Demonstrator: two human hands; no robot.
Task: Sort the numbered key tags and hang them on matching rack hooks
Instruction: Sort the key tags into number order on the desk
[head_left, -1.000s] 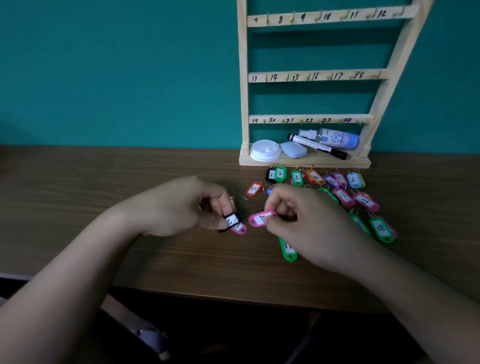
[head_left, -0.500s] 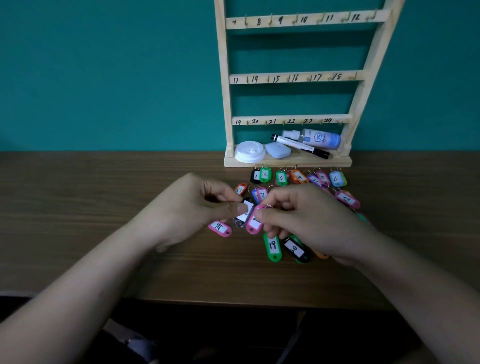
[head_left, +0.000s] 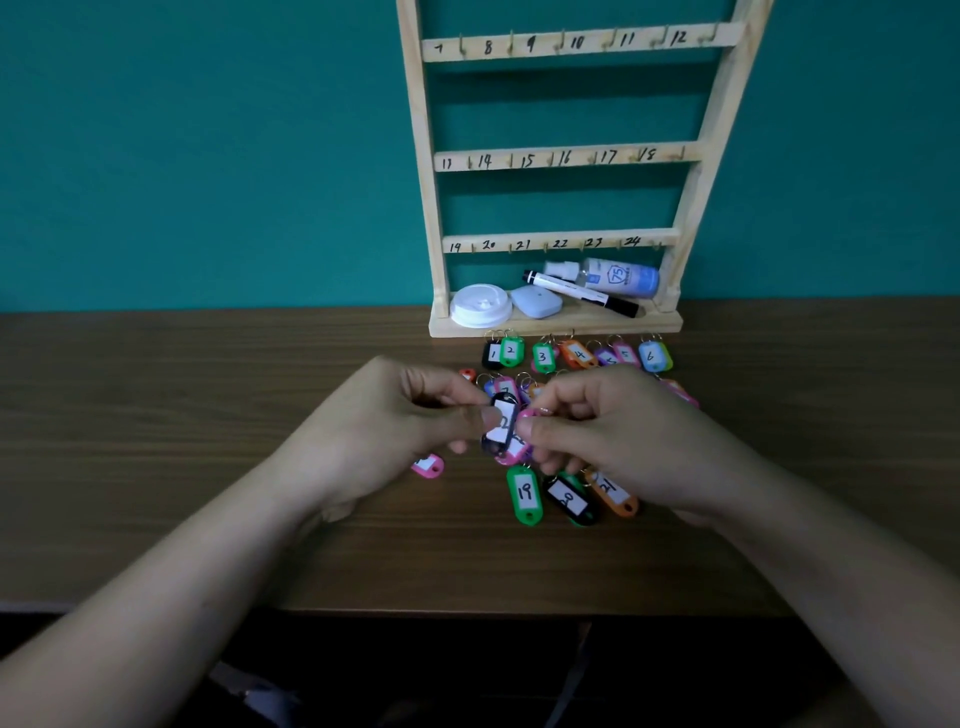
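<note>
Both hands meet above the wooden table. My left hand pinches a black key tag with a white label, held upright. My right hand grips a pink key tag just behind and below the black one. Loose tags lie around: green 19, black 20, an orange tag, a pink one under my left hand. A row of tags numbered 1 to 6 lies before the wooden rack, whose numbered hooks carry nothing.
The rack's base shelf holds a white lid, a small white case, a black marker and a spray bottle. A teal wall stands behind. The table's front edge runs just under my forearms.
My hands drew together and lifted slightly; the black tag now stands upright in my left fingers with the pink tag pressed against it. The view shifted a little.
</note>
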